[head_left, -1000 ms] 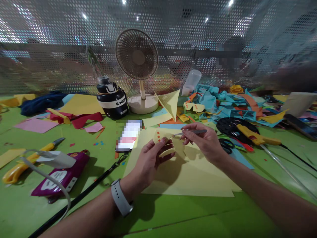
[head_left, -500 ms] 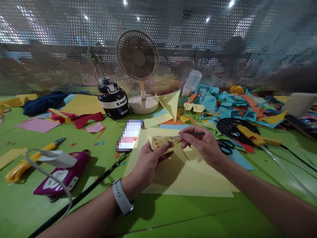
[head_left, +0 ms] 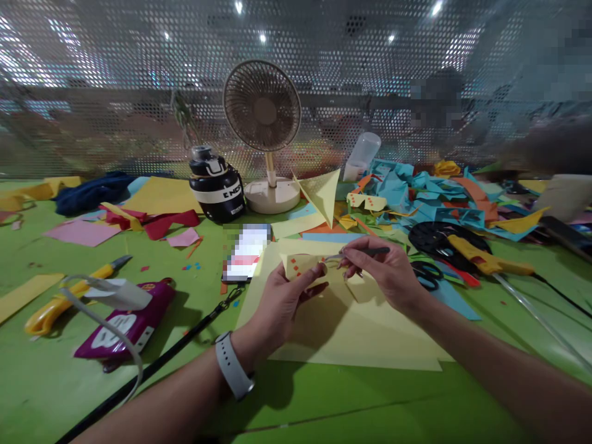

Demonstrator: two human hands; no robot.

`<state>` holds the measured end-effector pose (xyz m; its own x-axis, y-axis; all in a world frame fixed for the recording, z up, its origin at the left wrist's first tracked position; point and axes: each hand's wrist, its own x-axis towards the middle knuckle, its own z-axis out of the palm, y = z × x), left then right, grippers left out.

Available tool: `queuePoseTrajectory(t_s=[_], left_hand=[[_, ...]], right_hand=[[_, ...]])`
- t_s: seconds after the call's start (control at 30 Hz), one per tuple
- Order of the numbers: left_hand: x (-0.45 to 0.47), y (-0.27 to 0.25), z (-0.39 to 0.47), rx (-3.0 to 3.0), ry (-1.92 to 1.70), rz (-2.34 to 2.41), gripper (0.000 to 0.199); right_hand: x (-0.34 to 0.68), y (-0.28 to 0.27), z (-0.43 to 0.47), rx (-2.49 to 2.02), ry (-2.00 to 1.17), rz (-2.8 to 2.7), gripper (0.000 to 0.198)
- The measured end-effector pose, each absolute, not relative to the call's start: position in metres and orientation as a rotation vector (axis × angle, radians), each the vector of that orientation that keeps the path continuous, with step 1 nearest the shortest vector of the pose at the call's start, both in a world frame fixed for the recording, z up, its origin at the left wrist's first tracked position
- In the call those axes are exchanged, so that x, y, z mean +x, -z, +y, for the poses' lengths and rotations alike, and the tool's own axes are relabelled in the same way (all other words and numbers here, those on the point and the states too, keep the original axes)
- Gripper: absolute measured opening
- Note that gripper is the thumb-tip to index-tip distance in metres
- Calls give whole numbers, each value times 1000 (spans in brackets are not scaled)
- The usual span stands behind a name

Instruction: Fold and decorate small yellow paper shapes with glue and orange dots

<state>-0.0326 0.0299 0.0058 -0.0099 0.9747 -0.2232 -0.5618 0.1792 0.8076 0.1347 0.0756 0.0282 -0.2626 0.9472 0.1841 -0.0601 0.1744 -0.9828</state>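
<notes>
My left hand point(head_left: 287, 302) is closed on a small folded piece of pale yellow paper point(head_left: 292, 262) dotted with orange-red squares. The thumb lies along its near side. My right hand point(head_left: 382, 271) pinches a slim, dark, tweezers-like tool point(head_left: 377, 251). Its metallic tip points left and reaches the paper near my left thumb; whether it grips a bit there is too small to tell. Beneath both hands lie large pale yellow sheets point(head_left: 370, 339).
A phone point(head_left: 247, 250), a purple packet point(head_left: 155, 308) with a white charger point(head_left: 124, 295) and a yellow-handled cutter point(head_left: 78, 293) lie left. Behind stand a bottle point(head_left: 217, 194) and a fan point(head_left: 272, 197). Right are black scissors point(head_left: 425, 274), a yellow glue gun point(head_left: 476, 253) and blue paper scraps point(head_left: 393, 179).
The whole view has shifted slightly, so everything sits a little further right. Both hands keep the same hold on the paper and the tool, with barely any movement between them.
</notes>
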Motion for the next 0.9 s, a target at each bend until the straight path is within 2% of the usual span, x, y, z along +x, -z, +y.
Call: queuePoseTrajectory(t_s=[0.53,0.7,0.9], left_hand=[[-33,-4,31,652,-1338,952,31],[-33,-5,31,660,-1338,961,31],[-33,-7,29,728,-1321,947,29]], right_hand=[[139,-27,77,-857,-1219,-1435,17],[141,-30,81,-873,-1133,-1399,26],[140,-28,81,-984,-966,-1799,23]])
